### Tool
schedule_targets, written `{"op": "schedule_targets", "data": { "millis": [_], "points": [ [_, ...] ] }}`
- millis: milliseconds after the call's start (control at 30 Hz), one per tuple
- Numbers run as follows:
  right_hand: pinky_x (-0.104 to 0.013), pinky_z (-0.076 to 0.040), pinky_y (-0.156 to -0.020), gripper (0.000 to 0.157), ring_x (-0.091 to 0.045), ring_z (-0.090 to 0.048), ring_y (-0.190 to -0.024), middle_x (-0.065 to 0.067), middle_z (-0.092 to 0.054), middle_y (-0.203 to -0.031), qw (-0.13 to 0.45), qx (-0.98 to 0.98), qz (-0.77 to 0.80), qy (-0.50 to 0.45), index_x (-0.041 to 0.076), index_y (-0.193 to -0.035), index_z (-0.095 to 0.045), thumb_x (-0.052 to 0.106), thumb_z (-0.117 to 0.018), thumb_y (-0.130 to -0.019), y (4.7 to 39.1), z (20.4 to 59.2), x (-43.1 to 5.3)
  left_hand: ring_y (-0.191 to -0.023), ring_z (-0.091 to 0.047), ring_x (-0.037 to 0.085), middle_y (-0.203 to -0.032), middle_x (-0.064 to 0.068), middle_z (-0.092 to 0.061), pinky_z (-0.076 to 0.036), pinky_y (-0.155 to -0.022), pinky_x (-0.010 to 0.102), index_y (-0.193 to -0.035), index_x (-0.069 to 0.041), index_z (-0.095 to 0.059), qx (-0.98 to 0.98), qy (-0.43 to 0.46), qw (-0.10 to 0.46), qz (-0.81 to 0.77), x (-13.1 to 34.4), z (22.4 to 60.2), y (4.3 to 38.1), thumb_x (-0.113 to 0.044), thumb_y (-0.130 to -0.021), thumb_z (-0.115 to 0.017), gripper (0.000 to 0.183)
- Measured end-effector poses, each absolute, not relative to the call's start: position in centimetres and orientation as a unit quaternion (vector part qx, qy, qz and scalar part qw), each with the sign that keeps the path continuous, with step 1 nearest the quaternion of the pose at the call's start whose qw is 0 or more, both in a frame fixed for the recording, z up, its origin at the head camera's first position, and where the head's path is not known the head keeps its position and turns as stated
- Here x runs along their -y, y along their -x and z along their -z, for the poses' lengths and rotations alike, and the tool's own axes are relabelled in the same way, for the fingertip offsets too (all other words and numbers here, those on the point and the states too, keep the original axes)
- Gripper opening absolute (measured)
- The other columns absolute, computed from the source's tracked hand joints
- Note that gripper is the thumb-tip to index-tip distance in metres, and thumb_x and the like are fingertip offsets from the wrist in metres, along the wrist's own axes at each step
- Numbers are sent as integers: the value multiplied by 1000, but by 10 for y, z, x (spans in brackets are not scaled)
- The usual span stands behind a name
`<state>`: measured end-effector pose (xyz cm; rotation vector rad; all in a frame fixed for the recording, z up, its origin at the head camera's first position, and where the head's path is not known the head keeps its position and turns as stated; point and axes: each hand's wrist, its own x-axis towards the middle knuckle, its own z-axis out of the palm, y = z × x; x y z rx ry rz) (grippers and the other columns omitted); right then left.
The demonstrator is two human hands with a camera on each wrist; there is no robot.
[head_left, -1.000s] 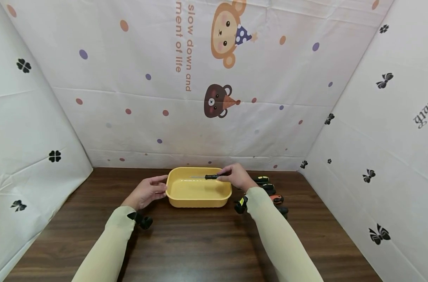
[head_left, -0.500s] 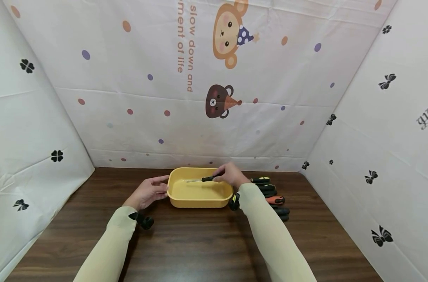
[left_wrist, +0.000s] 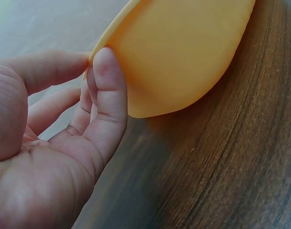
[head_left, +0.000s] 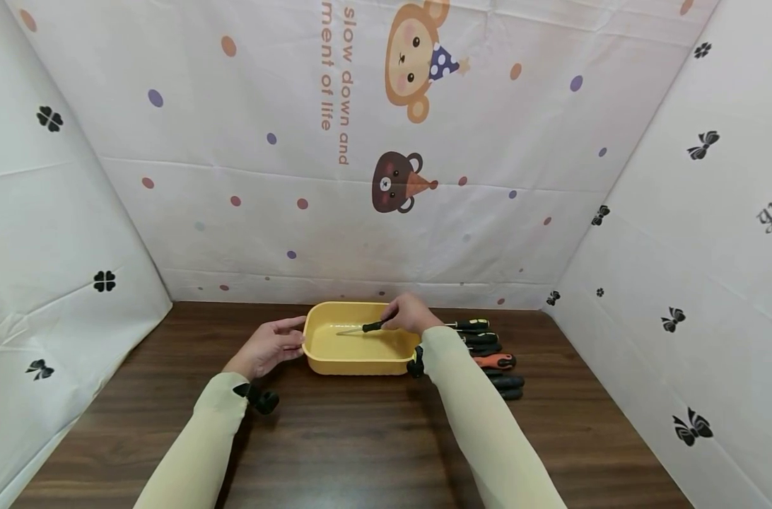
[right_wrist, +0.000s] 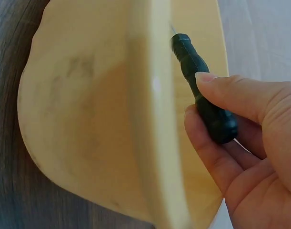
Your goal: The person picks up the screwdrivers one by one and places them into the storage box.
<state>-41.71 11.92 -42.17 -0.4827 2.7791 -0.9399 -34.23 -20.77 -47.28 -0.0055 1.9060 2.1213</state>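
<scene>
A screwdriver with a dark handle (right_wrist: 190,67) is pinched between the thumb and fingers of my right hand (head_left: 408,313). Its thin shaft (head_left: 350,331) points left and down inside the yellow plastic tray (head_left: 360,367). At the tray's left end, my left hand (head_left: 268,346) grips the rim, with thumb and fingertips meeting at the edge in the left wrist view. In the right wrist view the tray's near wall (right_wrist: 88,119) stands in front of the screwdriver's tip and hides it.
Right of the tray, several more screwdrivers lie in a row on the brown wooden table (head_left: 354,438); one has an orange handle (head_left: 497,361), another a black and yellow handle (head_left: 474,324). Printed white cloth (head_left: 233,233) walls the back and both sides.
My right hand has moved left and slightly lower with the screwdriver, whose shaft now tips down into the tray. My left hand stays at the tray's left rim.
</scene>
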Motion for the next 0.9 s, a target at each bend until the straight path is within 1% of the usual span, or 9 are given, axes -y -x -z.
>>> {"op": "schedule_targets", "data": {
  "millis": [133, 300, 467, 633, 733, 900],
  "points": [
    [-34, -61, -84, 17, -17, -70, -92, -4, -78, -102, 82, -941, 273, 180, 10, -99, -83, 5, -84, -83, 420, 420, -116, -77, -70, 12, -100, 7, -70, -63, -77, 26, -159, -4, -36, -657, 4, 146, -740, 208, 473, 342, -1, -101, -60, 62],
    [-30, -59, -77, 15, -14, -68, -84, -2, -78, -94, 77, -952, 218, 203, 10, -94, -83, 6, -86, -81, 425, 418, -111, -76, -70, 12, -100, 8, -70, -63, -77, 26, -159, -4, -36, -657, 6, 145, -739, 208, 473, 342, -1, -101, -60, 62],
    [-27, -57, -70, 13, -13, -64, -78, 1, -75, -89, 93, -956, 196, 197, 11, -92, -83, 6, -87, -80, 429, 418, -107, -77, -70, 13, -101, 9, -69, -63, -77, 27, -158, -4, -37, -660, 6, 146, -737, 208, 473, 343, -3, -101, -62, 63],
    [-27, -55, -63, 14, -15, -63, -74, 0, -73, -87, 110, -956, 192, 193, 11, -89, -82, 3, -87, -78, 431, 419, -102, -76, -69, 13, -100, 8, -69, -62, -76, 26, -158, -4, -37, -662, 6, 143, -736, 209, 474, 343, -2, -101, -61, 62],
    [-28, -56, -62, 14, -15, -64, -72, 1, -73, -86, 119, -957, 185, 191, 11, -86, -81, 2, -88, -77, 432, 420, -100, -76, -69, 12, -100, 8, -70, -62, -77, 26, -158, -3, -36, -660, 1, 143, -738, 209, 474, 343, -2, -101, -61, 63],
    [-29, -58, -65, 14, -15, -65, -75, 2, -73, -86, 127, -958, 175, 189, 12, -86, -81, 3, -88, -78, 432, 421, -98, -75, -69, 12, -101, 8, -70, -62, -76, 26, -158, -2, -37, -658, 6, 145, -739, 208, 475, 344, -1, -101, -60, 61]
  ]
}}
